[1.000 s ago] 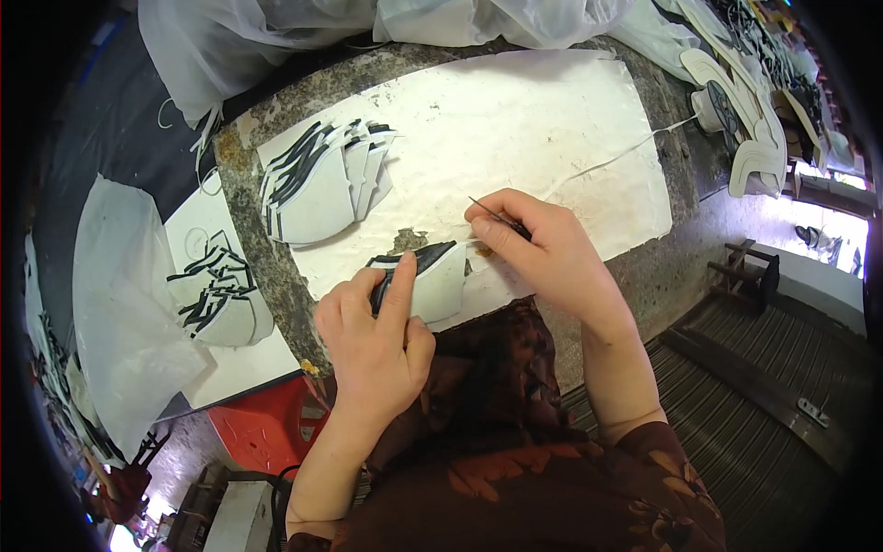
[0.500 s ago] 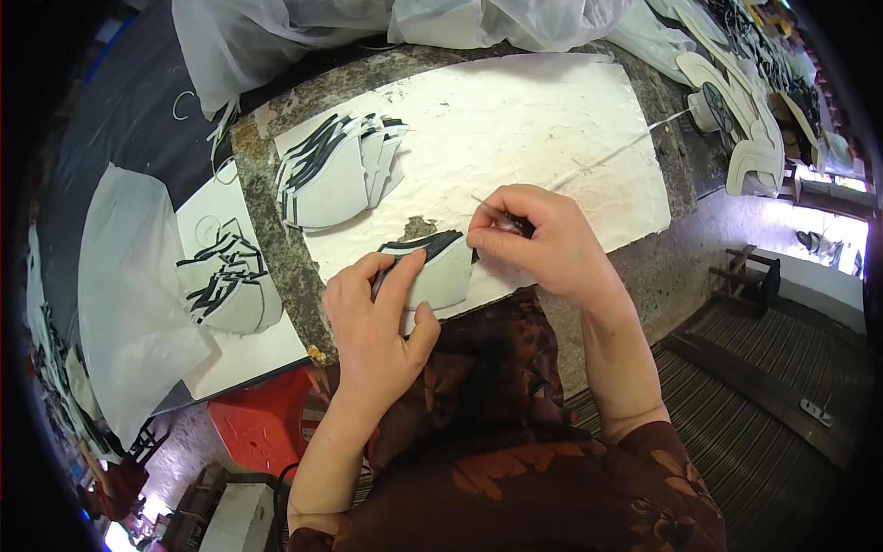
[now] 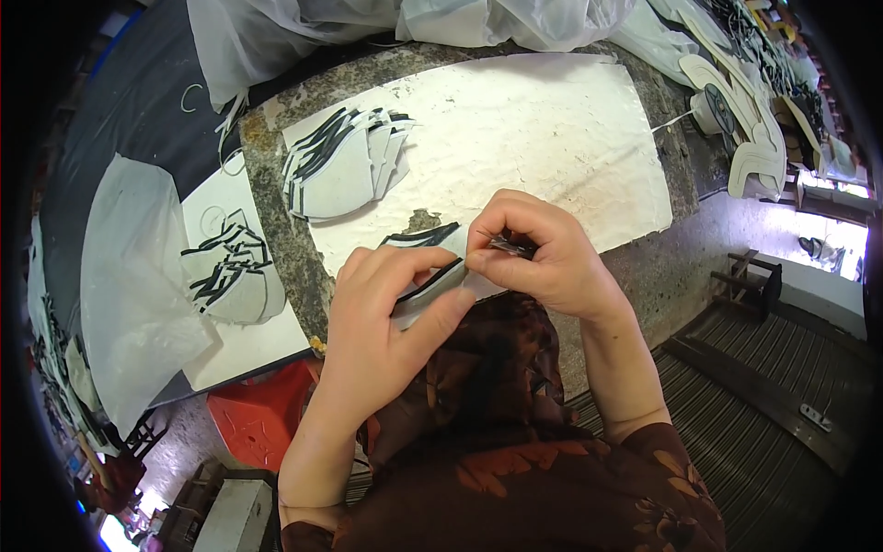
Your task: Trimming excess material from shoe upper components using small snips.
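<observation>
Between the thumb and fingers of my left hand [image 3: 382, 308] is a light grey curved shoe-upper piece [image 3: 430, 293] with a black edge, tilted up off the board. My right hand [image 3: 538, 248] is closed at the right end of that piece, thumb and forefinger pinched together. A small dark, shiny tool [image 3: 512, 246] shows partly in its palm; the fingers hide its kind. Just beyond my left fingers lies another black-edged piece [image 3: 428, 235]. A fanned stack of similar grey pieces [image 3: 340, 175] rests farther left on the white board [image 3: 533, 120].
More black-edged pieces [image 3: 237, 281] lie on a white sheet at the left, beside translucent plastic [image 3: 133, 294]. At the right edge stands a spool [image 3: 710, 110] with a pale strip, near cream cut-out parts [image 3: 759, 152]. A red stool [image 3: 262, 419] stands below left.
My left hand has lifted and tilted a grey piece, its thumb now near my right fingertips. The pale strip, earlier stretching across the board toward my right hand, shows only near the spool.
</observation>
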